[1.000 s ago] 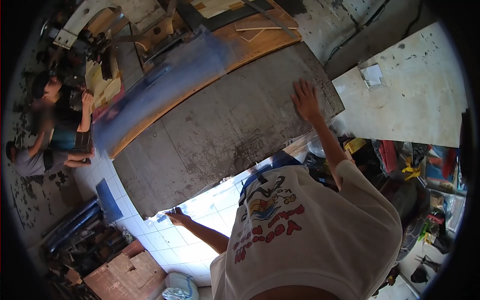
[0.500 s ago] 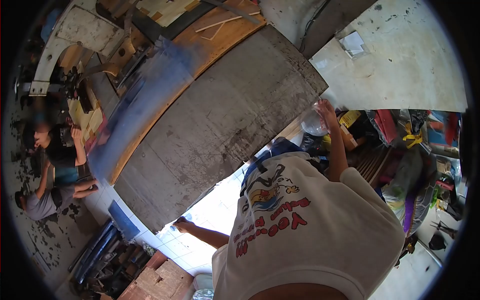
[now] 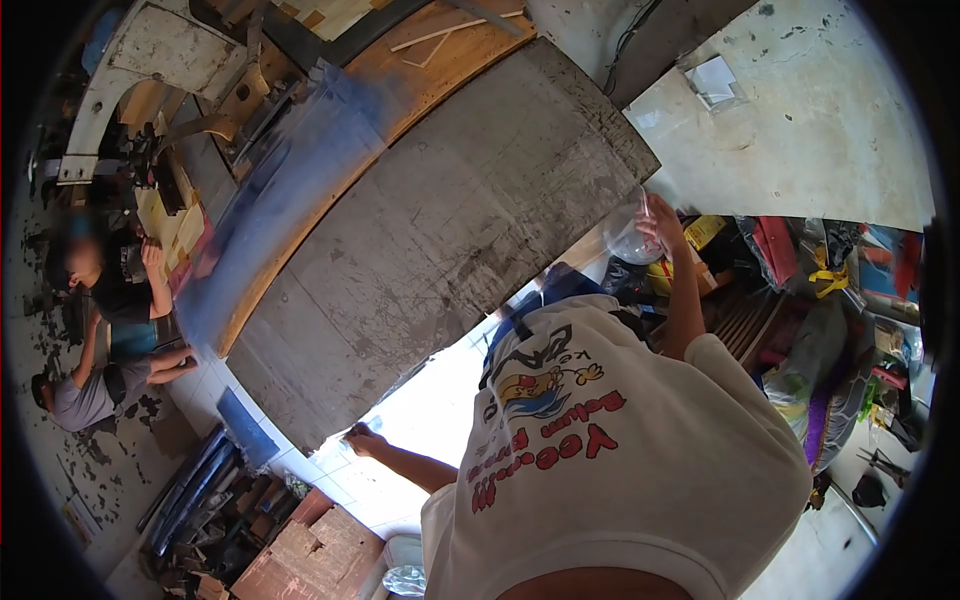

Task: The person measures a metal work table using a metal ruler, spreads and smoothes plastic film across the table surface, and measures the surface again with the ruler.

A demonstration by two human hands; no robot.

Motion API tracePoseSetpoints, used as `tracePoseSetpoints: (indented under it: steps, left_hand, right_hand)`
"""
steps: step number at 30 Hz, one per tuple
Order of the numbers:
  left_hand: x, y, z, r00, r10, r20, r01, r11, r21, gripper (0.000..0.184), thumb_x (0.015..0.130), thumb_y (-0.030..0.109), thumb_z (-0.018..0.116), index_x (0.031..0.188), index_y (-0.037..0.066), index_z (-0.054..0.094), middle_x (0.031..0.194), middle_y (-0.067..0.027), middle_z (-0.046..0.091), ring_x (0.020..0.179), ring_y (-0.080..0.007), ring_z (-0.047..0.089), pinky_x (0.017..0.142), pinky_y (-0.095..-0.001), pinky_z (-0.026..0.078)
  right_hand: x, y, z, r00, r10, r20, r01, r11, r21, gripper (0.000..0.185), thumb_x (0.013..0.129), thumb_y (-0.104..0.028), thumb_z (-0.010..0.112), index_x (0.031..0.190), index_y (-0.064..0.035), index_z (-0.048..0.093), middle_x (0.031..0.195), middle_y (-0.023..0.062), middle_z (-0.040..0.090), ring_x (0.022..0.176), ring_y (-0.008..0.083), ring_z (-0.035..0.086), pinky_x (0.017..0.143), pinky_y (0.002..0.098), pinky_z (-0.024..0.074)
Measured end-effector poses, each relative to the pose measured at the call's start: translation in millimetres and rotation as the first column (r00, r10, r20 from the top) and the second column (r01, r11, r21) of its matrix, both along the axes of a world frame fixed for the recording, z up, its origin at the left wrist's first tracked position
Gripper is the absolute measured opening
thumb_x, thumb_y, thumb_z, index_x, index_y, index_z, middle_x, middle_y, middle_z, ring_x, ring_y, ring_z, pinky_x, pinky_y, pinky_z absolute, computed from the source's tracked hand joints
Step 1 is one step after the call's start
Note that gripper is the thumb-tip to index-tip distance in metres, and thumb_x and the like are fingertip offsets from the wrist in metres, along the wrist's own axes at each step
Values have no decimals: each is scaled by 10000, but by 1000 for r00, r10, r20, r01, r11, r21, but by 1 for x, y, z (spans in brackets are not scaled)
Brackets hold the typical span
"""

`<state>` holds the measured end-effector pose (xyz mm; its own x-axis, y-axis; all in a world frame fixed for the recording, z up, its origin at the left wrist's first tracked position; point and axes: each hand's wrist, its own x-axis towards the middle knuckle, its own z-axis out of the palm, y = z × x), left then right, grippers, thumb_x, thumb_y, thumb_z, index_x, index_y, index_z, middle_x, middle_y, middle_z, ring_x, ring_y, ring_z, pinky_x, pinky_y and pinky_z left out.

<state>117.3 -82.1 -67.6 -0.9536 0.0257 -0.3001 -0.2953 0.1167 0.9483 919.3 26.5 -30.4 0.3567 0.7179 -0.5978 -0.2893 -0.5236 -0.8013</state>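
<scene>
A wide dark grey worktop (image 3: 440, 225), scuffed and scratched, spans the view in front of me. Thin clear plastic sheet (image 3: 335, 437) shows along its near edge, and how far it reaches over the worktop is hard to make out. My left hand (image 3: 362, 440) is closed on the sheet at the near left corner. At the near right corner, my right hand (image 3: 660, 224) pinches the sheet's other end, fingers bent. A round clear plastic item (image 3: 628, 240) lies just beside that hand. Translucent blue plastic (image 3: 300, 190) lies along the worktop's far side.
Two people, one in a black shirt (image 3: 122, 290) and one in grey (image 3: 82, 397), sit at the left. A pale board (image 3: 790, 110) lies at the upper right. Bags and wood strips (image 3: 735, 325) crowd the right; a worn wooden box (image 3: 310, 555) stands lower left.
The view has shifted slightly. My right hand has turned a little, and its fingers stay bent at the corner. My left hand stays at the near left corner.
</scene>
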Motion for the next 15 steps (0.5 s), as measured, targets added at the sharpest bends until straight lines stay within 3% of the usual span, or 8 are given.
tracePoseSetpoints:
  steps: [4, 7, 10, 12, 15]
  left_hand:
    - [21, 9, 22, 999, 20, 41, -24, 996, 86, 490, 1023, 373, 513, 778, -51, 527, 710, -96, 541, 616, -202, 526, 561, -342, 517]
    - [-2, -5, -5, 999, -31, -17, 31, 999, -20, 499, 1015, 391, 522, 797, -58, 539, 732, -112, 558, 625, -214, 541, 573, -348, 527]
    - [4, -3, -2, 1000, -5, -24, 6, 999, 40, 507, 1004, 406, 537, 823, -67, 551, 766, -128, 573, 642, -220, 547, 572, -350, 523]
    - [5, -3, -2, 997, -45, -57, 49, 996, 69, 518, 990, 415, 562, 867, -89, 570, 809, -145, 590, 676, -226, 572, 595, -349, 540]
    - [13, -11, 8, 987, -118, -109, 117, 993, -15, 538, 970, 424, 594, 937, -113, 596, 868, -166, 613, 743, -240, 613, 648, -359, 571]
  right_hand:
    - [-24, -41, 5, 994, 85, -72, -71, 982, 175, 602, 948, -192, 642, 1477, -135, 358, 1129, 66, 643, 1021, 162, 626, 886, 330, 522]
    - [-39, -38, 9, 993, -95, -63, 106, 975, 195, 684, 918, -152, 682, 1499, -139, 320, 1159, 64, 639, 999, 159, 641, 779, 294, 535]
    - [-51, -23, 31, 982, -162, 96, 135, 962, 235, 650, 907, -197, 707, 1466, -122, 384, 1051, 48, 663, 831, 125, 656, 636, 248, 510]
    - [-50, -7, 22, 928, -211, 306, 164, 971, 173, 515, 895, -179, 719, 1356, -88, 509, 1053, 51, 677, 865, 120, 647, 714, 262, 520]
    - [-51, 14, 7, 809, -327, 488, 220, 939, 263, 300, 885, -160, 726, 1154, -55, 647, 934, 26, 690, 799, 95, 628, 660, 249, 510]
